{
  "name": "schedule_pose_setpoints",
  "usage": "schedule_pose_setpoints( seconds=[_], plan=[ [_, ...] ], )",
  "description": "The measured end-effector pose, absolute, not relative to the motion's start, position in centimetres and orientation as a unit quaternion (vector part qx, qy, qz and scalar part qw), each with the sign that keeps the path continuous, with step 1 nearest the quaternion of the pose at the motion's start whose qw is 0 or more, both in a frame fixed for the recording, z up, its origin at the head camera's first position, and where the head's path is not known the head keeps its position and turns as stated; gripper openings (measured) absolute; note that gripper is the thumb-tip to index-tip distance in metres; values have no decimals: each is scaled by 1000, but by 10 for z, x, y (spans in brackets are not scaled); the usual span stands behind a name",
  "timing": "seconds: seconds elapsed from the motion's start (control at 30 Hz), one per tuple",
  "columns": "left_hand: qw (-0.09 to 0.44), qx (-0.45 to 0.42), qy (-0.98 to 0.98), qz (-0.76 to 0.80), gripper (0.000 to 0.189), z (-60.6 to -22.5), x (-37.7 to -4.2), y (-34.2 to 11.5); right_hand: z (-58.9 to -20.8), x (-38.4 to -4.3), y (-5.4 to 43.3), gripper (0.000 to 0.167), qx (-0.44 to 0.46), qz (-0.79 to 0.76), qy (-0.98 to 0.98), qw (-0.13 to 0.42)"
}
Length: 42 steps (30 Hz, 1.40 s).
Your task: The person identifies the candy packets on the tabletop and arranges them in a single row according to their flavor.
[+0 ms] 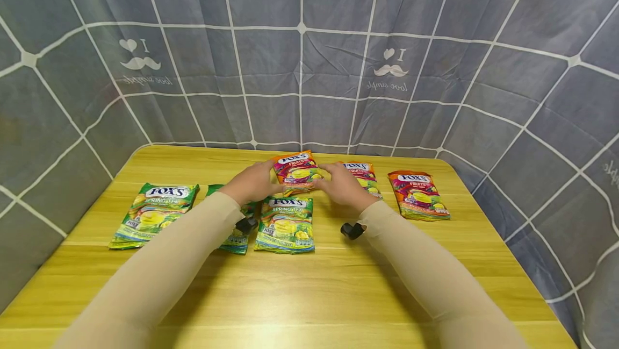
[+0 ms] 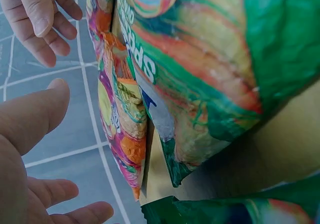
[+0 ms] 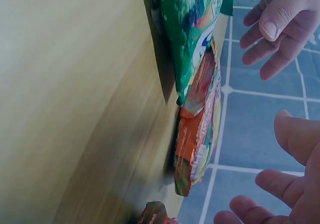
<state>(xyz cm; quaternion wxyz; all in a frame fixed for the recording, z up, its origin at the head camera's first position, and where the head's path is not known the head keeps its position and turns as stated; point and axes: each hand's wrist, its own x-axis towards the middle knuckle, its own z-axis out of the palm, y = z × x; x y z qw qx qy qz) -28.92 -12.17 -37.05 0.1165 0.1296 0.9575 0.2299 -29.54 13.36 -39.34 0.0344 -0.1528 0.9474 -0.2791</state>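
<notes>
An orange and purple bag of Fox's Fruits candy (image 1: pixel 295 170) lies at the back middle of the table, between the two hands. My left hand (image 1: pixel 251 182) is at its left side and my right hand (image 1: pixel 342 185) at its right. Both wrist views show the fingers spread and loosely bent, apart from the bag. Just in front lies a green bag of Fox's Spring Tea candy (image 1: pixel 285 228), seen close up in the left wrist view. Another orange bag (image 1: pixel 365 176) is partly covered by my right hand. My left arm hides part of a second green bag (image 1: pixel 235 243).
A third green bag (image 1: pixel 153 214) lies at the left of the wooden table (image 1: pixel 300 295), and a third orange bag (image 1: pixel 418 196) at the right. A grey curtain (image 1: pixel 271 64) with white lines hangs behind the table and along both sides. Each wrist carries a small black device.
</notes>
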Motion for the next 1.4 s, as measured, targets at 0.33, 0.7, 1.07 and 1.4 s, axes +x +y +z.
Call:
schedule_pose_setpoints(
  seconds=[0.33, 0.7, 1.07, 1.4],
  plan=[
    [133, 120, 957, 228, 98, -378, -310, -117, -394, -315, 126, 69, -153, -246, 956, 50],
    [169, 94, 955, 224, 99, -384, -323, -111, -401, -334, 123, 74, -128, -235, 959, 89],
    [182, 94, 951, 231, 85, -391, -328, -109, -404, -345, 117, 74, -142, -237, 956, 103],
    [176, 107, 954, 217, 83, -393, -328, -106, -410, -353, 114, 72, -151, -206, 959, 126]
  ],
)
